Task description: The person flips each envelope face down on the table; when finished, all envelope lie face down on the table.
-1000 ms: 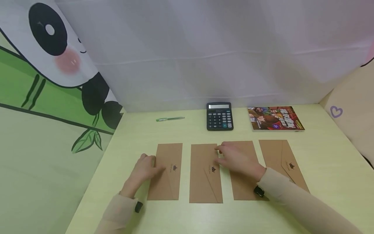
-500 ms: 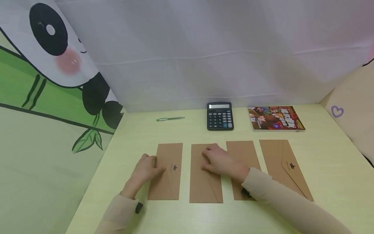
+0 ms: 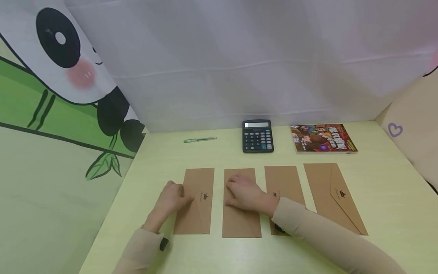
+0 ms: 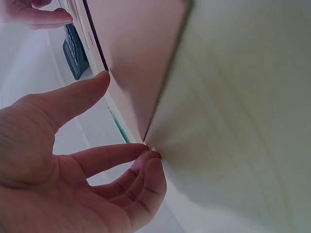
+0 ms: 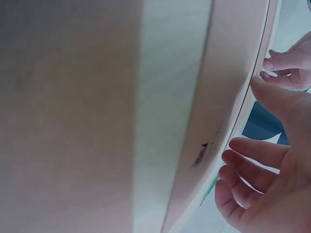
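Four brown paper envelopes lie in a row; the leftmost envelope [image 3: 200, 178] has a small black crown print. My left hand [image 3: 171, 197] rests at its left edge, thumb over the paper. In the left wrist view, the thumb and index finger of my left hand [image 4: 73, 160] are spread apart near the envelope's edge and corner. Over the second envelope [image 3: 239, 226] is my right hand [image 3: 244, 193], fingers loosely bent and hiding its print. The right wrist view shows my right hand [image 5: 279, 160] with nothing between thumb and fingers. My right forearm partly covers the third envelope [image 3: 283, 178].
The rightmost envelope [image 3: 323, 182] shows its flap line. Behind the row lie a green pen [image 3: 200, 140], a black calculator [image 3: 257, 136] and a colourful book [image 3: 323, 138]. A white curtain [image 3: 219, 91] hangs along the table's [image 3: 232, 258] back edge.
My right hand has moved left, from the gap between the second and third envelopes to over the second. The left hand has stayed at the leftmost envelope.
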